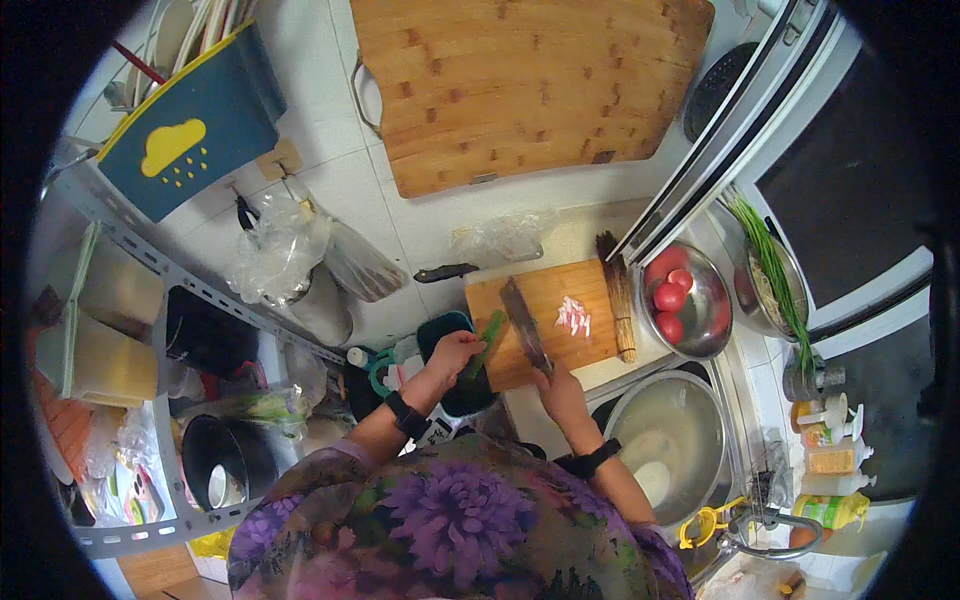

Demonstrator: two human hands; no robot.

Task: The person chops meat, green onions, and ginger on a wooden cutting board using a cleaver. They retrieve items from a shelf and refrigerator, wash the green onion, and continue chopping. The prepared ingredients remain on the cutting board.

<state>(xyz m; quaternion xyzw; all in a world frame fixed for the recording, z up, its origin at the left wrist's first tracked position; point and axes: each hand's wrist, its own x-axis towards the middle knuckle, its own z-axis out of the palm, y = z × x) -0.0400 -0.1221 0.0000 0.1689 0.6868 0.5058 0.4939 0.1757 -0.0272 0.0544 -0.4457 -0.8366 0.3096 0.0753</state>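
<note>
My left hand holds a green vegetable piece, perhaps a pepper or cucumber, at the left edge of a small wooden cutting board. My right hand grips the handle of a cleaver-like kitchen knife, whose blade lies over the board. Chopped white and pink pieces form a small pile on the board, right of the blade. Beneath my left hand is a dark green bin. A second knife with a black handle lies behind the board.
A bundled straw brush stands along the board's right edge. Beyond it are a steel bowl with tomatoes and a bowl with long green stalks. A large basin of cloudy water sits in the sink. Metal shelving is at left.
</note>
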